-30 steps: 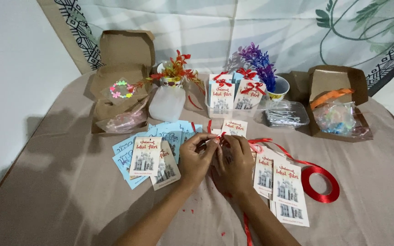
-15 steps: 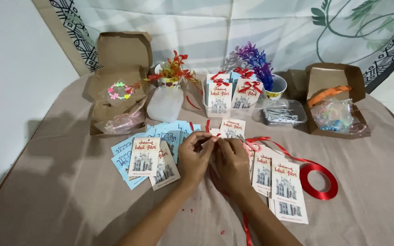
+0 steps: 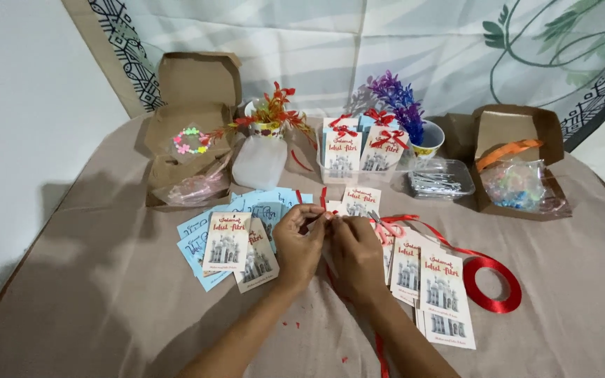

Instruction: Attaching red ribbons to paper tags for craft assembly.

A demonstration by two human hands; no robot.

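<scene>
A short piece of red ribbon (image 3: 323, 210) sits at the middle of the cloth-covered table (image 3: 92, 308), pinched between the fingertips of the left hand (image 3: 299, 245) and the right hand (image 3: 356, 253), which meet knuckle to knuckle over it; both sets of fingers are curled tight around the strip. What shows of it runs roughly upright, away from the person, with more red ribbon trailing down toward the near edge between the forearms. Just left of the left hand lies a fan of blue and cream cards (image 3: 227, 241), and just right of the right hand a row of cream cards (image 3: 444, 301) with a ribbon spool (image 3: 493, 285) beside them. Farther back stand finished cards with red bows (image 3: 348, 143), a clear plastic tub (image 3: 440, 183), two flower pots and two open cardboard boxes (image 3: 190, 119).
</scene>
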